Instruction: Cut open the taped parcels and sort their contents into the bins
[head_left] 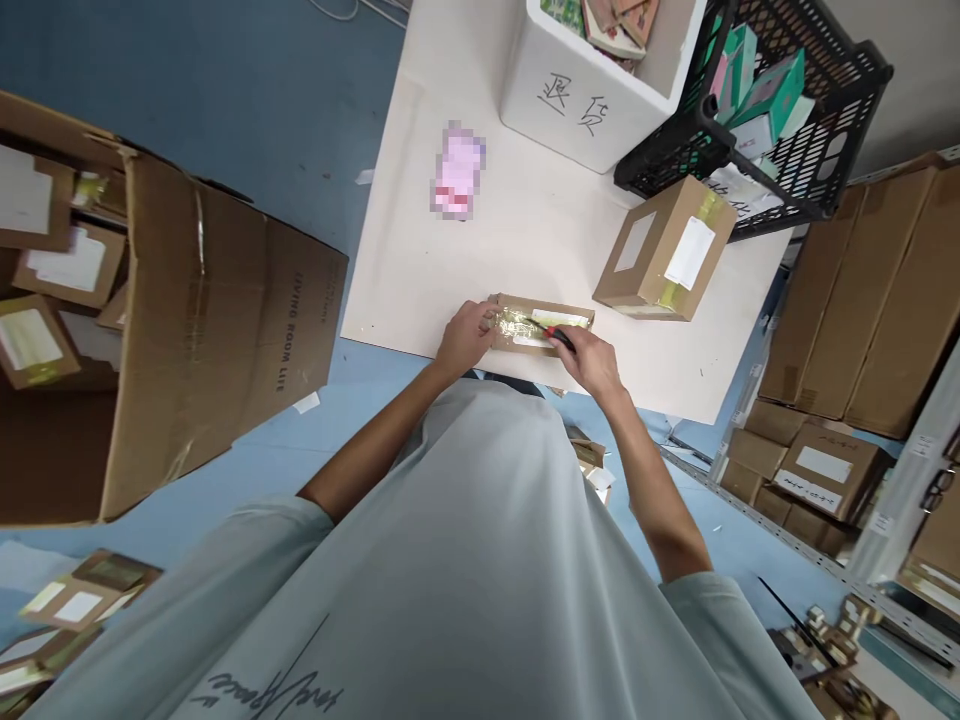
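Observation:
A small, flat cardboard box (pixel 517 346) with shiny tape and a white label lies near the table's front edge. My left hand (pixel 465 340) grips its left end, fingers bent over the edge. In my right hand (pixel 594 364) is a red and black utility knife (pixel 556 334), its blade pointing left across the taped top of the box. Whether the blade has gone into the tape is too small to tell.
On the white table (pixel 420 270) are a taller taped carton (pixel 637 245), a white foam box (pixel 559 120), a black plastic crate (pixel 832 130) and a blurred pink item (pixel 459 172). A large open carton (pixel 232 300) holding parcels stands left. Shelves with boxes (pixel 832 465) line the right.

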